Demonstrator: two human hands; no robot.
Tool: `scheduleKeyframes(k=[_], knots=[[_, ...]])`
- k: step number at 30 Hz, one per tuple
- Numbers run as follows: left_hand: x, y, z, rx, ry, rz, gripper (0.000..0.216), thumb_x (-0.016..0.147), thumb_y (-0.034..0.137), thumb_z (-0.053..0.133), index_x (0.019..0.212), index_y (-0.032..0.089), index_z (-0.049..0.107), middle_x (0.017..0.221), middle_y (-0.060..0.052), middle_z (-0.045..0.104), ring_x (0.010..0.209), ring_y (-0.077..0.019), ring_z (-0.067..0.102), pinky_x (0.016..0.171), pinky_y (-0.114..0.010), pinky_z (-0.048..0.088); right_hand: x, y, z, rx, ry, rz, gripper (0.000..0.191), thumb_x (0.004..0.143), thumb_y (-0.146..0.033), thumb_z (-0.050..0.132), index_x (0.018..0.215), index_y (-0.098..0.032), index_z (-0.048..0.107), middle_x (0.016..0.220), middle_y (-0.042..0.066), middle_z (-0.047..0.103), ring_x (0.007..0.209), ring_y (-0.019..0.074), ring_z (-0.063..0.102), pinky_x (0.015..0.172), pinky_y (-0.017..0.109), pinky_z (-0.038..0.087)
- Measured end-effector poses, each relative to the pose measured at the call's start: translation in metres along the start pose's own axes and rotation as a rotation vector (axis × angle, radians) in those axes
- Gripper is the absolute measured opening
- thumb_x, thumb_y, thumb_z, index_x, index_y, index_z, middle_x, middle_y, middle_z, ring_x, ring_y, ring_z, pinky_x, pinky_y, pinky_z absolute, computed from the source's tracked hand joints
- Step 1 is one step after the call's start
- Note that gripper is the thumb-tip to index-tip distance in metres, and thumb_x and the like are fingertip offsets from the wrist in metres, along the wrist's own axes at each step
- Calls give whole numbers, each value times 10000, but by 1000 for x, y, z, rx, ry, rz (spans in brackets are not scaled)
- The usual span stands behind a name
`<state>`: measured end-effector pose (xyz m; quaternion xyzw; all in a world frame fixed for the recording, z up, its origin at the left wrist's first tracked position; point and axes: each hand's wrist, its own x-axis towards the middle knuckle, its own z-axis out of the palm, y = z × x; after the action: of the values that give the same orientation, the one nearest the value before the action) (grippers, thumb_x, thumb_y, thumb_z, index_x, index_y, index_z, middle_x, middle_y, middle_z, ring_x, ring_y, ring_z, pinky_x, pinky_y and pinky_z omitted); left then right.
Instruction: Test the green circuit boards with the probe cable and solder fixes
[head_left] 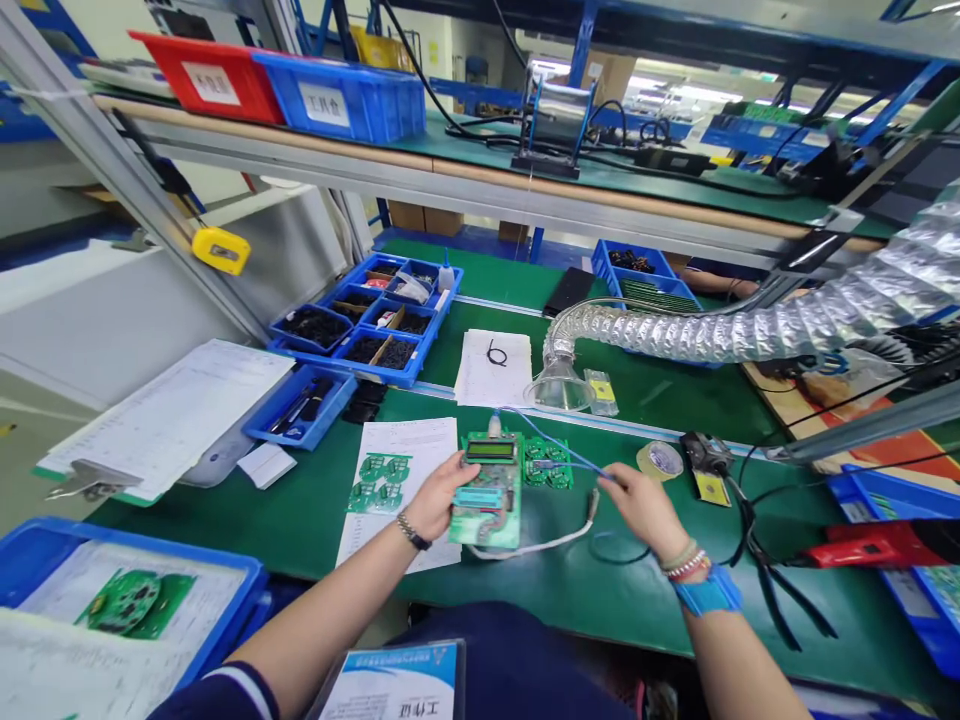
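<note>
My left hand (439, 497) grips the edge of a green test board (486, 505), which carries an LCD display and a blue socket and lies on the green bench mat (600, 590). My right hand (645, 512) pinches a thin blue wire (577, 457) running from the top of that board. A grey cable (532, 549) curves below the board toward my right hand. Small green circuit boards (547, 464) lie between my hands, and a printed sheet (397, 490) with green boards on it lies under my left hand. A tape roll (660, 461) sits just beyond my right hand.
A clear funnel hood (559, 385) on a silver ducting hose (735, 335) hangs ahead. Beyond stand a blue compartment tray (352, 320) of black parts and a solder spool (555, 125) on the shelf. A blue tray (127, 590) holding a green board sits lower left.
</note>
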<state>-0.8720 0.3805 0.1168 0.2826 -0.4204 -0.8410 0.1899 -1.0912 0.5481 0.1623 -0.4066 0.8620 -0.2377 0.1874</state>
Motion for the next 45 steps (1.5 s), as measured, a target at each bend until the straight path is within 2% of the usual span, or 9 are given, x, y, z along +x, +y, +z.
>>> scheduleKeyframes(k=[6, 10, 14, 18, 23, 27, 34, 38, 45], knots=[[-8, 16, -70, 32, 251, 105, 530, 658, 379, 722, 1081, 158, 492, 909, -66, 660, 709, -206, 646, 651, -340, 515, 34, -5, -71, -668, 471, -151, 267, 760, -156, 426, 860, -131, 672, 745, 118, 671, 713, 246, 590, 676, 341, 363], [7, -2, -112, 64, 457, 185, 457, 671, 364, 713, 1016, 164, 489, 892, -18, 636, 745, -159, 625, 672, -289, 500, 60, -45, -79, -689, 519, -175, 272, 806, -248, 430, 902, -158, 668, 764, 106, 671, 666, 233, 566, 560, 298, 308], [37, -20, -135, 111, 474, 143, 235, 812, 255, 601, 996, 126, 531, 914, -36, 612, 773, -142, 604, 697, -309, 502, 100, -101, -52, -433, 260, -225, 273, 838, -331, 427, 867, -184, 655, 683, 61, 654, 572, 175, 535, 523, 254, 303], [63, -31, -137, 151, 366, 106, 248, 847, 242, 562, 1065, 125, 540, 992, -59, 612, 850, -162, 608, 764, -361, 504, 145, -140, -7, -425, 171, -226, 421, 922, -356, 269, 830, -143, 620, 768, 94, 662, 664, 171, 579, 591, 248, 361], [69, -52, -133, 266, 278, 114, 615, 691, 171, 691, 1241, 146, 418, 1122, -107, 595, 947, -211, 609, 835, -389, 483, 181, -130, 65, -614, -45, -164, 355, 925, -343, 319, 969, -144, 609, 872, 131, 671, 764, 205, 622, 628, 268, 391], [59, -68, -134, 480, 353, 130, 925, 575, 111, 708, 1366, 189, 236, 1260, -146, 484, 1001, -242, 574, 861, -392, 460, 202, -112, 102, -704, -161, -202, 237, 857, -234, 478, 1048, -145, 589, 1009, 132, 644, 836, 184, 618, 682, 258, 414], [46, -59, -137, 944, 443, 115, 759, 608, 171, 691, 1302, 138, 386, 1154, -143, 508, 1136, -347, 402, 970, -512, 279, 211, -162, 111, -773, -16, -307, 285, 839, -234, 472, 1033, -51, 573, 1078, 242, 579, 1028, 305, 519, 766, 371, 390], [41, -49, -143, 1125, 391, 102, 669, 630, 317, 723, 1231, 148, 481, 1134, -136, 516, 1094, -343, 407, 937, -482, 287, 205, -191, 104, -619, 92, -298, 454, 909, -433, 304, 807, -130, 626, 796, 149, 645, 770, 247, 596, 650, 331, 395], [38, -50, -144, 1260, 362, 80, 604, 661, 415, 693, 1184, 176, 507, 1162, -105, 524, 1056, -299, 428, 892, -422, 312, 237, -176, 182, -465, -367, -460, 201, 838, -149, 499, 996, -134, 621, 1050, 96, 636, 941, 158, 591, 827, 252, 420]])
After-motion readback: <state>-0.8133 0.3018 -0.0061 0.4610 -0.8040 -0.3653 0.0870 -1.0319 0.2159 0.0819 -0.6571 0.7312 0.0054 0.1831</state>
